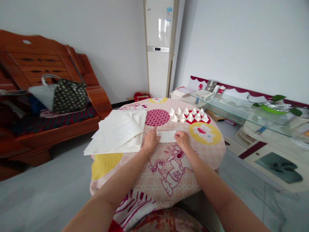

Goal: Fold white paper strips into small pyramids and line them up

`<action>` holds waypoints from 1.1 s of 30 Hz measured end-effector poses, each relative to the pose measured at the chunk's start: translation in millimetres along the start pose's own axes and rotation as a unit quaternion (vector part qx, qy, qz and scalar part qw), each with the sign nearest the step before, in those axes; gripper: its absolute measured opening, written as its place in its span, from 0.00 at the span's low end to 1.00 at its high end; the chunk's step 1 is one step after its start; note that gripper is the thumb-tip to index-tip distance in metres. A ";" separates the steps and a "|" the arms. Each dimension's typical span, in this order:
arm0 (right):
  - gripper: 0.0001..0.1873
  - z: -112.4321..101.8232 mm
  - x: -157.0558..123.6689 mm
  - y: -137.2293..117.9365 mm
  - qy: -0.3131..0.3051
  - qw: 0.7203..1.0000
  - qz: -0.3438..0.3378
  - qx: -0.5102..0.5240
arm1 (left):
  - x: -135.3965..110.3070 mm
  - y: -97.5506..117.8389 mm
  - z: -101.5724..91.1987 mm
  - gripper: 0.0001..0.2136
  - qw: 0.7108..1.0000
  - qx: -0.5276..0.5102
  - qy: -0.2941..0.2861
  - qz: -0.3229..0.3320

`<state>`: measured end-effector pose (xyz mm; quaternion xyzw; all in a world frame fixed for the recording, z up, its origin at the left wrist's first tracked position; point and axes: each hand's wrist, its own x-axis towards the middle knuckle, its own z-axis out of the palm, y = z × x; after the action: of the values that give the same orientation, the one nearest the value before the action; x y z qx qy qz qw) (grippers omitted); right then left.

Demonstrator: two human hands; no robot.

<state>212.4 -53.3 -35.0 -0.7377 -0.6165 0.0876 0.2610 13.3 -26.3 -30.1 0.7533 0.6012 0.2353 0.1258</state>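
A folded strip of white paper (167, 136) lies flat on the cloth-covered round table (159, 174). My left hand (151, 140) rests at its left end, index finger stretched out and pressing the paper's corner, the other fingers curled. My right hand (182, 139) sits at the strip's right end with fingers curled down, pinching its edge. Beyond the strip stands a cluster of several small folded white paper shapes (188, 115). A loose stack of white sheets (118, 131) lies to the left of my left hand.
A wooden bench (48, 106) with a dotted handbag (63, 95) stands at left. A tall white air conditioner (159, 48) is in the far corner. A glass shelf unit (241, 108) with books, cups and a green plant runs along the right.
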 end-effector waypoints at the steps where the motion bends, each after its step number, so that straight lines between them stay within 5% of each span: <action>1: 0.11 -0.2 -0.1 -0.5 0.000 1.000 0.001 0.000 | 1.1 -0.4 1.5 0.29 0.999 0.005 0.013 0.029; 4: 0.11 -1.1 -0.7 -2.1 -0.001 1.000 0.003 -0.002 | 8.3 -4.2 9.5 0.26 0.989 -0.036 0.023 0.145; 8: 0.10 -2.3 -1.2 -3.9 -0.006 1.000 0.000 -0.013 | 18.8 -14.5 20.9 0.22 0.961 -0.130 -0.056 0.238; 15: 0.09 -5.2 -2.8 -5.1 -0.003 0.999 -0.012 -0.043 | 13.0 -12.5 11.8 0.21 0.965 -0.071 -0.117 0.224; 23: 0.10 -8.0 -1.8 6.2 0.026 0.998 0.011 -0.059 | 4.7 1.1 13.8 0.18 0.964 0.001 -0.109 0.242; 28: 0.15 -6.8 -13.0 -5.1 0.117 0.984 -0.127 -0.044 | 2.2 1.2 14.9 0.17 0.967 -0.012 -0.092 0.239; 31: 0.15 -1.3 -20.2 -16.5 0.070 0.976 -0.202 -0.040 | 1.8 1.6 14.7 0.17 0.964 0.000 -0.093 0.251; 33: 0.14 1.5 -22.0 -21.1 0.022 0.981 -0.189 -0.045 | 2.0 1.8 15.0 0.17 0.964 0.004 -0.090 0.252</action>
<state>188.5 -71.7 -30.1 -0.6203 -0.7425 -0.0074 0.2528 22.8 -23.5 -41.7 0.8989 0.3789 0.1882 0.1137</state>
